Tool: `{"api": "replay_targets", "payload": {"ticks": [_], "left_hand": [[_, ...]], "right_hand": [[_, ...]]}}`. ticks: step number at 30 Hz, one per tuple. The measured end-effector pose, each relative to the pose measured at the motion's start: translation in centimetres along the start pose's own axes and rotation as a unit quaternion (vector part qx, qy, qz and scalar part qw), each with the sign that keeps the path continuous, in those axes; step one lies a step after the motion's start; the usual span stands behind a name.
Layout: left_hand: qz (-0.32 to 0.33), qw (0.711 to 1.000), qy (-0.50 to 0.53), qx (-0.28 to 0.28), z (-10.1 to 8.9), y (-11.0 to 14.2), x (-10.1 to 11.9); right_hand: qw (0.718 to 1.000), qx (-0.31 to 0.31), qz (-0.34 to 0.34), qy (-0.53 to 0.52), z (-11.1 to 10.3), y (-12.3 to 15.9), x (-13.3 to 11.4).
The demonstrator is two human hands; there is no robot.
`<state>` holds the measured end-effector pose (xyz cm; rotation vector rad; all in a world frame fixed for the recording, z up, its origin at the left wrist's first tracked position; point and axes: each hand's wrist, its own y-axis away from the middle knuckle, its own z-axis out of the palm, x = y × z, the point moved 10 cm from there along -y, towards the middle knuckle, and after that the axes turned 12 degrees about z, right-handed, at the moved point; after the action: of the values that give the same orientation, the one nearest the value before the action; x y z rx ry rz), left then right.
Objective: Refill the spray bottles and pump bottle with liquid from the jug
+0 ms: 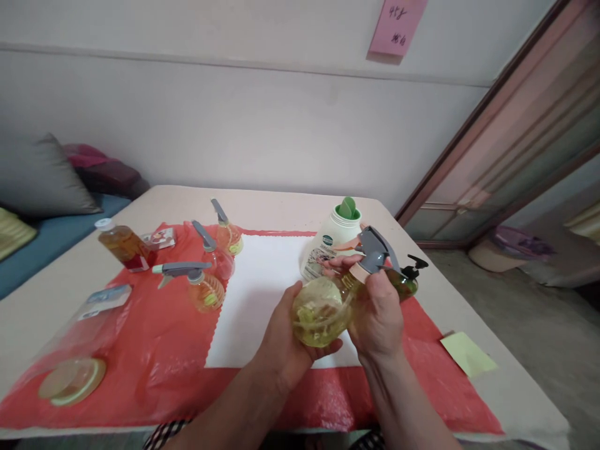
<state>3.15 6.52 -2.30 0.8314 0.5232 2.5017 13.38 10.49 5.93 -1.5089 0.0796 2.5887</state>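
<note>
A clear yellowish spray bottle (323, 312) is held tilted over the white sheet (248, 325), its base toward the left. My left hand (288, 325) cups the round body from the left and below. My right hand (377, 306) grips the neck, just below the grey trigger head (375, 250). Behind the spray bottle stands a white jug (330, 231) with a raised green flip cap, partly hidden by my right fingers. A dark pump bottle (407, 281) is beside my right hand, also partly covered.
Several spray bottles stand at the left, one (206, 294) nearest. Beyond them is an amber bottle (124, 244). A round container (72, 378) lies on the red plastic sheet (164, 356). A yellow-green sticky note (469, 353) sits near the table's right edge.
</note>
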Motion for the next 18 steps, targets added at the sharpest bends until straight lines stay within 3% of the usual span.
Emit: {"api": "replay_targets", "payload": {"ticks": [9,14,18], "left_hand": [[0.086,0.995,-0.016,0.055,-1.3,-0.2,2.1],[0.166,0.985,-0.038,0.039,-0.7,0.2,3.8],[0.186,0.981,-0.049,0.037,-0.8,0.1,3.8]], "right_hand": [[0.998,-0.031,-0.037,0.034,-0.6,-0.4,-0.1],[0.999,-0.033,-0.033,0.016,-0.5,-0.4,0.0],[0.999,-0.043,-0.020,0.006,-0.1,-0.2,0.4]]}}
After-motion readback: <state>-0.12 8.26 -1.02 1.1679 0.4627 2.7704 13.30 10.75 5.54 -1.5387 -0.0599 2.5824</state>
